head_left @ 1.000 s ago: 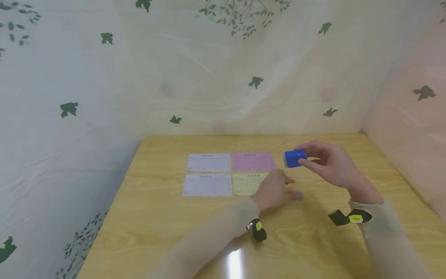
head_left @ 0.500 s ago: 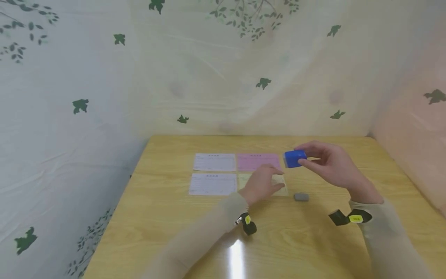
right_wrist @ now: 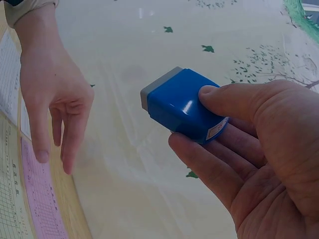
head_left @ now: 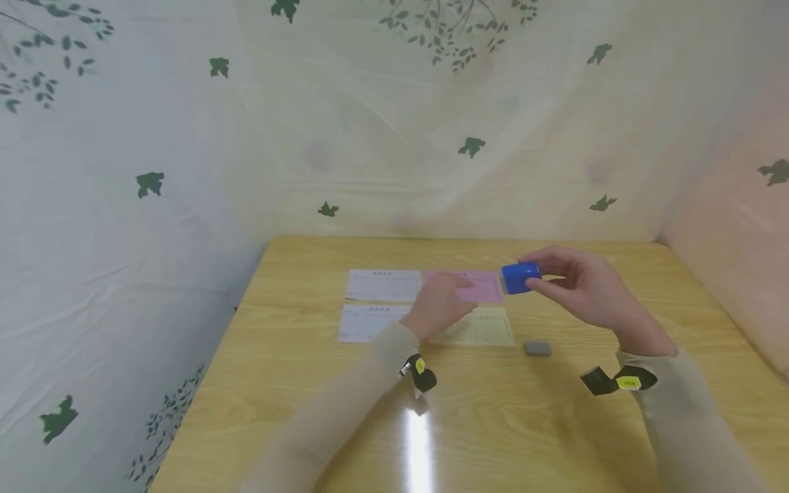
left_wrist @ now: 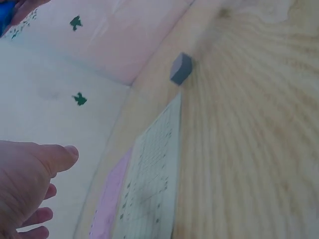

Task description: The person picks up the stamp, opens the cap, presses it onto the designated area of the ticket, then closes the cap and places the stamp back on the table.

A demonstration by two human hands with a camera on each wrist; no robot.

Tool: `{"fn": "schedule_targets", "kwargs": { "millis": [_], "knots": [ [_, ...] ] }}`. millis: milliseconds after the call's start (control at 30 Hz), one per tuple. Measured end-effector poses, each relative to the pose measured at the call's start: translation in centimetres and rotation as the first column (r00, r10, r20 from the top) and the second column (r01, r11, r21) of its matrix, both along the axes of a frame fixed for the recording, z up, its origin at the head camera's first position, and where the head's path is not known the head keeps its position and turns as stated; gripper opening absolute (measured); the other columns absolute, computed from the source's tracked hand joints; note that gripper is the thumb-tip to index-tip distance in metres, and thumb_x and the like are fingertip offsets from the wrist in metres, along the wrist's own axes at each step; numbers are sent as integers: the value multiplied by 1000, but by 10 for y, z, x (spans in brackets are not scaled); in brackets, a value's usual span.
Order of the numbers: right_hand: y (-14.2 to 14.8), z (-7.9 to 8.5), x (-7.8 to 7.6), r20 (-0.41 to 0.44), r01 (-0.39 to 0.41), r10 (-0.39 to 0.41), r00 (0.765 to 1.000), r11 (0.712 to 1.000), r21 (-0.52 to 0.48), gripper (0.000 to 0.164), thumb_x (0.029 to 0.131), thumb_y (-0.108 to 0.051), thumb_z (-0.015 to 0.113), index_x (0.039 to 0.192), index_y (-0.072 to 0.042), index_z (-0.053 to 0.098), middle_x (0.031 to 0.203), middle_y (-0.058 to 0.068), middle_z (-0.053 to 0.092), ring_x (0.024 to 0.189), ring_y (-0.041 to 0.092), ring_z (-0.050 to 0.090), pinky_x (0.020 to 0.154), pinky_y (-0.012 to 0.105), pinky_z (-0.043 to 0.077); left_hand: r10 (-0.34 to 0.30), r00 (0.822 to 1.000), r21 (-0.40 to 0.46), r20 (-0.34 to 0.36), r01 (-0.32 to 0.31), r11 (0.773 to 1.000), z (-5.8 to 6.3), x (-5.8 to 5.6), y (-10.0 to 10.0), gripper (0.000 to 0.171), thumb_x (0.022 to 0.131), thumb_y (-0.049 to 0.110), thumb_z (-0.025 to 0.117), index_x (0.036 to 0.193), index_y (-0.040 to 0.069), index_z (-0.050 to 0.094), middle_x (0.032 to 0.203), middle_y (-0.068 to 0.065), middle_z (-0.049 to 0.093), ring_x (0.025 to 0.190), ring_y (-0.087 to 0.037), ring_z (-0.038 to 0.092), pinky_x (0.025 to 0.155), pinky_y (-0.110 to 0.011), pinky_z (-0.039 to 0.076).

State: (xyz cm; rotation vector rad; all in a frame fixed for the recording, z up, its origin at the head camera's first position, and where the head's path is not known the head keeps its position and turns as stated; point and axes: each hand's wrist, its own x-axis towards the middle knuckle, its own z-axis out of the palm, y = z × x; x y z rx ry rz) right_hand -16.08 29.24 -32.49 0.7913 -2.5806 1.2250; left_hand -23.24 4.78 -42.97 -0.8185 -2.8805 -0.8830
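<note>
My right hand (head_left: 585, 291) holds a blue stamp (head_left: 520, 278) between thumb and fingers, raised above the table. In the right wrist view the stamp (right_wrist: 182, 104) lies tilted, its grey end pointing left, away from the palm. Over the paper slips hovers my left hand (head_left: 439, 302), fingers loosely extended and nothing held. Beneath and around it lie a pink slip (head_left: 487, 287), a yellow slip (head_left: 487, 327) and two white slips, the upper white slip (head_left: 382, 284) and lower white slip (head_left: 364, 323). A small grey cap-like block (head_left: 537, 348) sits on the wood to the right of the yellow slip.
The wooden table (head_left: 493, 424) reaches back to a pale curtain (head_left: 370, 123) printed with green leaves. More of this cloth hangs along the left and right sides. Light glares off the tabletop near the front.
My left hand has let go of the grey block and moved left over the slips, leaving it on the table. The right hand still holds the stamp in place. The head view has shifted slightly.
</note>
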Motion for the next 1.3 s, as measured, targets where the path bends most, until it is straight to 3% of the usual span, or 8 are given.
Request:
{"fn": "schedule_targets", "kwargs": {
  "millis": [333, 467, 600, 733, 1000, 1300],
  "knots": [
    [-4, 5, -1, 34, 37, -38, 999, 999, 27, 33, 96, 3, 74, 126, -9, 74, 116, 9, 78, 100, -5, 73, 76, 16, 63, 65, 994, 85, 92, -73, 994, 4, -23, -40, 43, 102, 25, 72, 142, 10, 66, 150, -7, 65, 144, -27, 58, 126, -43, 44],
    [-3, 4, -2, 32, 28, -29, 999, 999, 29, 34, 96, 4, 74, 126, -10, 74, 115, 9, 79, 99, -5, 73, 68, 17, 61, 44, 998, 92, 34, -47, 995, -5, -37, -62, 46, 101, 25, 73, 142, 6, 66, 150, -11, 65, 145, -31, 57, 128, -46, 41],
    [-3, 1, -4, 9, -8, 8, 1000, 1000, 12, 32, 96, 4, 73, 126, -8, 73, 113, 9, 79, 99, -1, 75, 74, 15, 62, 40, 998, 61, -52, -36, 997, -13, -46, -82, 46, 99, 23, 76, 139, 3, 67, 147, -13, 67, 142, -32, 60, 127, -46, 42],
    [-5, -1, -6, -6, -36, 36, 999, 999, 6, 31, 96, 4, 73, 125, -7, 73, 112, 9, 78, 98, 1, 76, 84, 14, 63, 76, 996, 45, -52, -73, 996, -14, -49, -99, 46, 99, 22, 75, 140, 3, 67, 147, -13, 67, 141, -33, 60, 126, -46, 44],
    [-6, -2, -8, 0, -31, 31, 1000, 999, 31, 31, 97, 2, 73, 126, -8, 73, 114, 12, 79, 99, 0, 76, 82, 15, 63, 143, 988, 4, -62, -143, 990, -13, -53, -128, 49, 98, 23, 75, 142, 4, 65, 147, -15, 66, 141, -34, 60, 125, -48, 44],
    [-6, -7, -10, 7, -29, 28, 1000, 998, 61, 30, 99, -3, 74, 128, -10, 73, 116, 10, 79, 101, 2, 76, 79, 16, 64, 206, 979, -44, -6, -206, 978, -16, -56, -157, 60, 98, 28, 75, 149, 2, 57, 156, -21, 57, 149, -39, 51, 129, -53, 37]
  ]
}}
